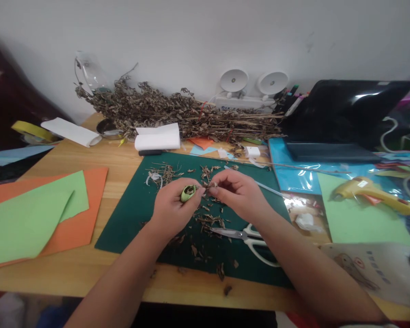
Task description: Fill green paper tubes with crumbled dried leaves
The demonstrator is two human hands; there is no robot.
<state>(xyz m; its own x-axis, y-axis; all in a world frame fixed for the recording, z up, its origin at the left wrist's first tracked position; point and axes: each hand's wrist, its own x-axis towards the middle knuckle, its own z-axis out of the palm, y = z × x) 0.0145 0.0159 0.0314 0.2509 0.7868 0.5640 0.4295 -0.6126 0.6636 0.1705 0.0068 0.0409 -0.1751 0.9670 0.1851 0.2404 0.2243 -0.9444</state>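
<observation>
My left hand (172,205) is closed around a small roll of green tape (187,192), held over the dark green cutting mat (130,218). My right hand (237,191) pinches a bit of dried twig (211,185) right beside the roll, the fingertips of both hands nearly touching. Dry leaf crumbs and stem bits (210,221) lie scattered on the mat under the hands. White-handled scissors (249,237) lie on the mat just under my right wrist.
A big bundle of dried branches (177,111) lies along the back wall. Green and orange paper sheets (37,212) sit at left, a yellow glue gun (372,191) on green paper at right, a dark laptop (341,114) behind it, white paper rolls (157,136) at the back.
</observation>
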